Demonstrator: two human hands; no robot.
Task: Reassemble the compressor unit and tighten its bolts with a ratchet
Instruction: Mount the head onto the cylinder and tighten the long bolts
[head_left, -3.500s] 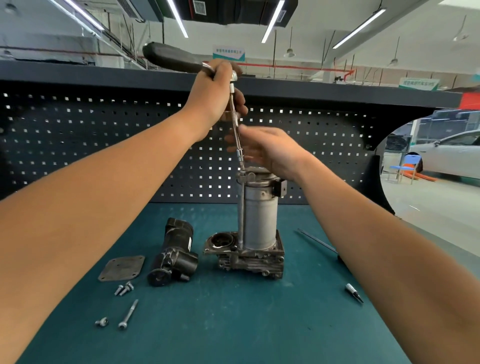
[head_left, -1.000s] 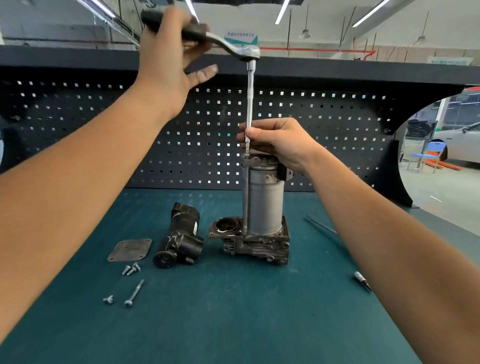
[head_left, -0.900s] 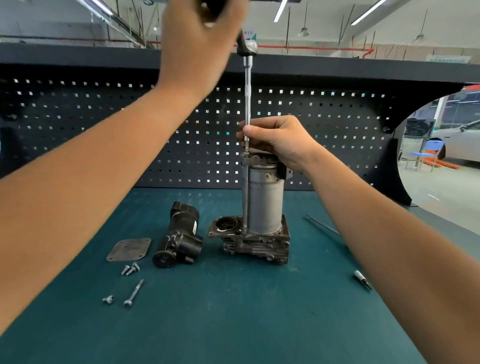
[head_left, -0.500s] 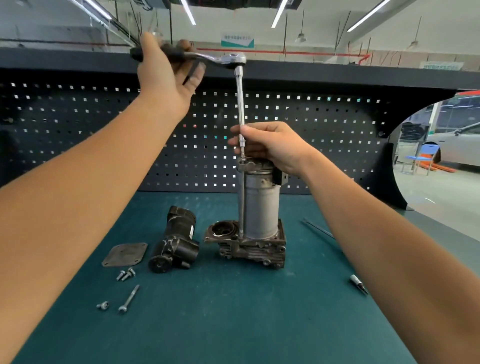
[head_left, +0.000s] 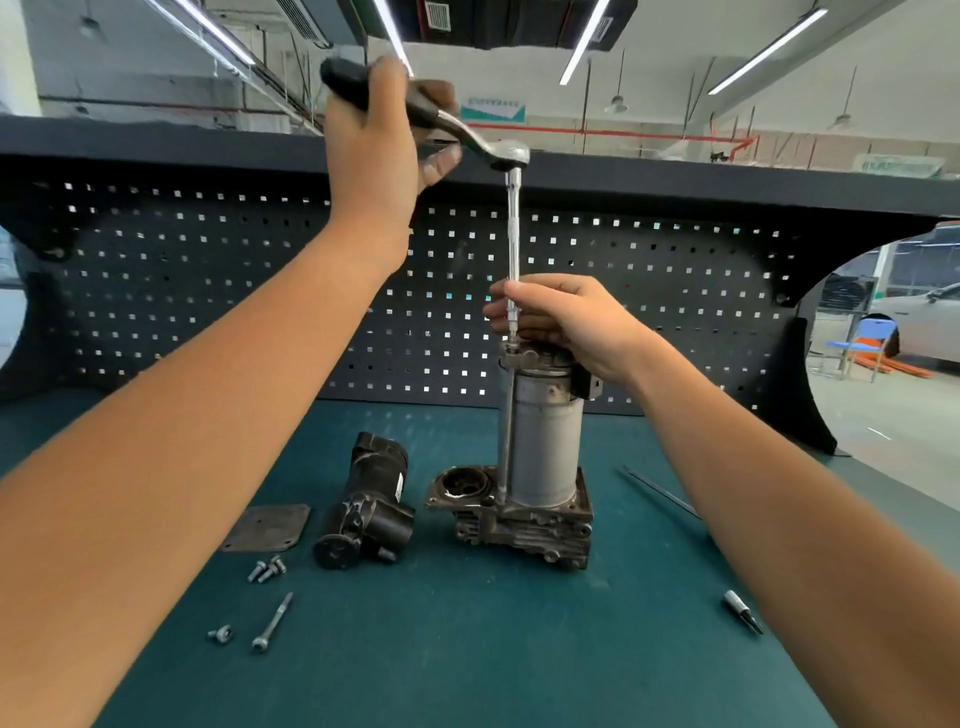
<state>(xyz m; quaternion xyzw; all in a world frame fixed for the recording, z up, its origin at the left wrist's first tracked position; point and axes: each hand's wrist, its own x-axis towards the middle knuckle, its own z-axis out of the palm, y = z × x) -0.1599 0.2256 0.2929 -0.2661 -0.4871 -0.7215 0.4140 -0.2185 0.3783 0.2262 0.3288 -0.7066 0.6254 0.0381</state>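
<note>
Head camera: my left hand (head_left: 379, 156) grips the ratchet (head_left: 498, 153) handle, my right hand (head_left: 566, 322) pinches its extension (head_left: 513, 234) above the compressor unit (head_left: 540, 441) standing on the bench (head_left: 467, 649). Tilting that long bar could slip the bit, rounding the bolt (head_left: 504, 431).

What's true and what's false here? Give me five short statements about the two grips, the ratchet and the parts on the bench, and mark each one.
1. The left-hand grip holds the ratchet by its black handle. True.
2. The right-hand grip lies flat on the mat. False: it is curled round the extension bar just above the compressor unit.
3. The compressor unit stands upright on the mat. True.
4. The black motor lies to the right of the compressor unit. False: it lies to its left.
5. Loose bolts lie on the mat near the flat plate. True.
</note>
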